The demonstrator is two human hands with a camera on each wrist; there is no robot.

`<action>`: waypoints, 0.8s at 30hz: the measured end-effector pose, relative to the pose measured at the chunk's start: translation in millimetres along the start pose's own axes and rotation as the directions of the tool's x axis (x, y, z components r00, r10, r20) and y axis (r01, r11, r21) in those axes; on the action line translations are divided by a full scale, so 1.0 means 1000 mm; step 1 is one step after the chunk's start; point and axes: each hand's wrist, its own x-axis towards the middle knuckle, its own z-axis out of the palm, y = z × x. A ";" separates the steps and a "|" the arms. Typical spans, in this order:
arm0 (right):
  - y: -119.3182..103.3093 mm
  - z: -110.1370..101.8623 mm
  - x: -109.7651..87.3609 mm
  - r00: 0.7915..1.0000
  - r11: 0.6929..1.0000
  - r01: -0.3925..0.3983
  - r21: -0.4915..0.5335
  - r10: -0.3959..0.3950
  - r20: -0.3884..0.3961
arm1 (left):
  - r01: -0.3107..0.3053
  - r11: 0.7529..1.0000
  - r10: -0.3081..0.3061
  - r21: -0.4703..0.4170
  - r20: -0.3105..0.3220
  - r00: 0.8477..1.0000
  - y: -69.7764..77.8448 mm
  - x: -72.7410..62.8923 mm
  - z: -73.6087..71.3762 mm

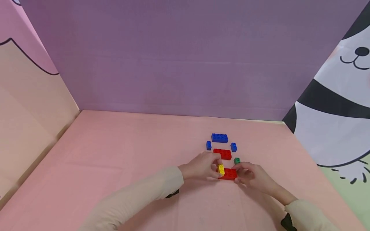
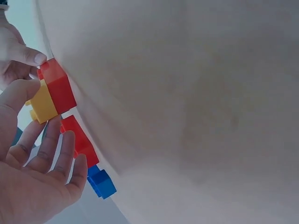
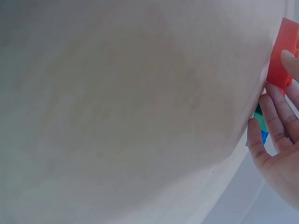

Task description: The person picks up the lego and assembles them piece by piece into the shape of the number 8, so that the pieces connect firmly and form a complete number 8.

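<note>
My left hand [image 1: 203, 166] pinches a small yellow brick [image 1: 221, 170] between thumb and fingers. The yellow brick sits at the left end of the nearest red brick [image 1: 230, 174]; in the left wrist view the yellow brick [image 2: 43, 103] is against the red brick [image 2: 59, 86]. Whether it is pressed fully down I cannot tell. My right hand [image 1: 255, 176] grips that red brick's right end, with its thumb on the near side [image 3: 279, 60]. Just beyond my right fingers lies a small green brick [image 1: 237, 160], partly covered in the left wrist view.
Behind the hands lies a second red brick [image 1: 222, 154]. Farther back are two small blue bricks, one left [image 1: 208, 145] and one right [image 1: 233, 147], and a larger blue brick [image 1: 219, 138]. A purple wall [image 1: 185, 64] stands behind the pink tabletop [image 1: 115, 147].
</note>
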 end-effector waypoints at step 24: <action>0.001 0.000 0.000 1.000 1.000 0.005 -0.010 -0.005 -0.011 | 0.034 0.998 -0.034 -0.051 -0.001 0.999 -0.003 0.002 -0.002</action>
